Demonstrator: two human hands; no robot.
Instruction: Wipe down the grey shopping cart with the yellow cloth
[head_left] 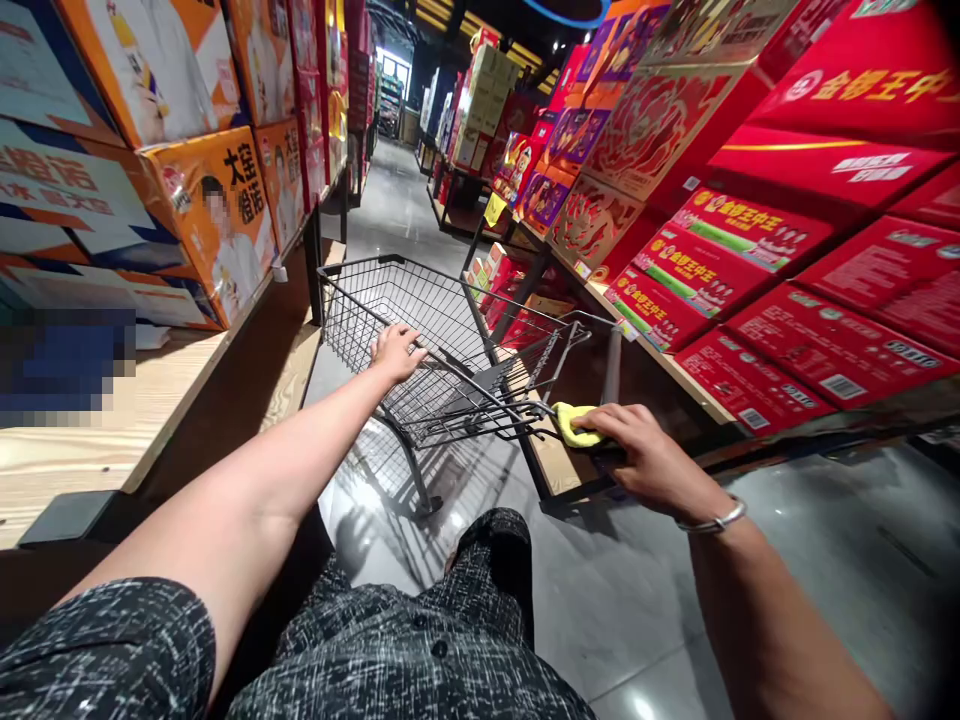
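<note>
A black wire shopping cart (pixel 480 392) stands turned at an angle in front of me, and its basket holds nothing I can see. My left hand (pixel 397 352) is closed over the near side rim of the basket. Folded in my right hand (pixel 649 460) is a yellow cloth (pixel 576 424), pressed at the near end of the cart by the handle bar (pixel 612 365). The fingers of that hand lie over the cloth and partly cover it. A silver bracelet (pixel 712 517) circles the right wrist.
Orange cartons (pixel 217 220) are stacked on a wooden shelf (pixel 172 400) at left. Red boxes (pixel 840 340) fill the shelf at right, its black-framed corner (pixel 562 490) close to the cart. A grey floor aisle (pixel 390 190) runs ahead between further stacked goods.
</note>
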